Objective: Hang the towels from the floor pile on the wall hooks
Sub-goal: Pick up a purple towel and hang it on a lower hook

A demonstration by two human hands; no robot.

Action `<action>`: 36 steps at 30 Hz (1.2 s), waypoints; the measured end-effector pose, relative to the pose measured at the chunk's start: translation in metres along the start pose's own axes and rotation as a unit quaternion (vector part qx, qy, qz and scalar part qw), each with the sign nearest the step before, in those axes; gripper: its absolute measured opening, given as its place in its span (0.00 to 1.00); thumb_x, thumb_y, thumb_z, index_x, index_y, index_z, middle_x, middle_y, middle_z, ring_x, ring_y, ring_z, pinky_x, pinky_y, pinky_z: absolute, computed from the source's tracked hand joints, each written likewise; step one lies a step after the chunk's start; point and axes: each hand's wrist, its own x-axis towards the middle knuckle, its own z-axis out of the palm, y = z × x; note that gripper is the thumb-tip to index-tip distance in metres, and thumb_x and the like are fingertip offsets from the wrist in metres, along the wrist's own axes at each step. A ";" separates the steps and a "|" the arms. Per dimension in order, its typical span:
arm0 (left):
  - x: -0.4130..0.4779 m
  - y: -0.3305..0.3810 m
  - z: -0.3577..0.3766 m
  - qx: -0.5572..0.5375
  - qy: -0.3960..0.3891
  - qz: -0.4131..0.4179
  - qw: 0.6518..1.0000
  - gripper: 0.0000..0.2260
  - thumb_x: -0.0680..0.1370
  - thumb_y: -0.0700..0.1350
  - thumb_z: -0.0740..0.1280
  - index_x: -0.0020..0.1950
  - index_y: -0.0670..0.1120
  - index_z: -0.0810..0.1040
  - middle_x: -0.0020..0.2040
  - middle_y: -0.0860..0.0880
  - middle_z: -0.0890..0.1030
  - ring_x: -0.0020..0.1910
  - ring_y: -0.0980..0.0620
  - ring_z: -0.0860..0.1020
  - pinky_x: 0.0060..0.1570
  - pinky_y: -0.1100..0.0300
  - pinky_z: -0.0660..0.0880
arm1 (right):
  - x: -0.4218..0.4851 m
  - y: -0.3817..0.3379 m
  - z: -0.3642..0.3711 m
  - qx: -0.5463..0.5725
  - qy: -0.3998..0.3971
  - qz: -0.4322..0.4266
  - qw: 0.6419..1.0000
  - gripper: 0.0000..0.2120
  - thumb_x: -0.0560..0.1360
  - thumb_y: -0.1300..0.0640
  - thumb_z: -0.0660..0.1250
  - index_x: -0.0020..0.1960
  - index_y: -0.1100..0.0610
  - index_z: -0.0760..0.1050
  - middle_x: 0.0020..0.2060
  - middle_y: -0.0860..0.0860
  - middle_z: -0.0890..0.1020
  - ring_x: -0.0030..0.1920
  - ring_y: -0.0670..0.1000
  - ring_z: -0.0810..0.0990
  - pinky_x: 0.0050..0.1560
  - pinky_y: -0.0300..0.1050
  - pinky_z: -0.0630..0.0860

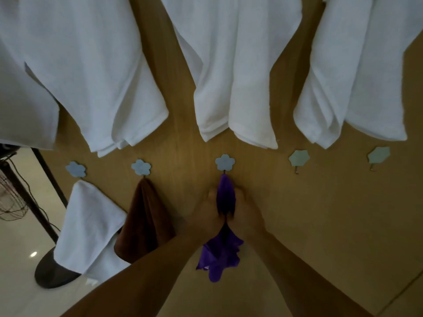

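A purple towel (225, 195) hangs from the third flower-shaped wall hook (225, 162) in the lower row. My left hand (209, 212) and my right hand (246, 212) grip it from both sides just below the hook, and its lower end (219, 255) droops between my forearms. A brown towel (146, 220) hangs on the second hook (141, 167). A small white towel (89, 227) hangs under the first hook (76, 169). Two hooks at the right, one (299, 158) beside the other (378, 155), carry nothing.
Three large white towels, the left one (91, 76), the middle one (233, 72) and the right one (357, 76), hang down the wooden wall (320, 225) above the hook row. At the left stand a dark frame leg (45, 179), a round dark base (52, 274) and cables on pale floor tiles.
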 end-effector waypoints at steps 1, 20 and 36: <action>-0.002 -0.004 0.003 0.004 -0.043 -0.038 0.998 0.22 0.80 0.45 0.60 0.73 0.46 0.61 0.66 0.46 0.72 0.64 0.49 0.71 0.60 0.66 0.62 | -0.002 0.003 0.003 0.015 -0.041 0.029 0.999 0.24 0.82 0.55 0.57 0.76 0.58 0.58 0.67 0.55 0.72 0.66 0.55 0.72 0.66 0.46 0.68; -0.009 -0.062 -0.012 0.281 -0.261 -0.018 0.923 0.33 0.73 0.49 0.71 0.73 0.42 0.63 0.67 0.43 0.73 0.65 0.44 0.72 0.62 0.53 0.70 | -0.025 0.083 -0.009 -0.204 -0.157 0.026 0.966 0.20 0.75 0.55 0.63 0.66 0.56 0.72 0.62 0.55 0.79 0.62 0.56 0.77 0.58 0.47 0.74; -0.020 -0.025 0.008 -0.005 -0.083 -0.006 0.996 0.20 0.81 0.38 0.57 0.73 0.39 0.61 0.69 0.40 0.70 0.67 0.44 0.69 0.65 0.60 0.62 | -0.022 0.011 0.012 0.021 0.001 -0.008 1.000 0.24 0.75 0.59 0.65 0.70 0.61 0.65 0.59 0.57 0.77 0.57 0.57 0.78 0.57 0.51 0.74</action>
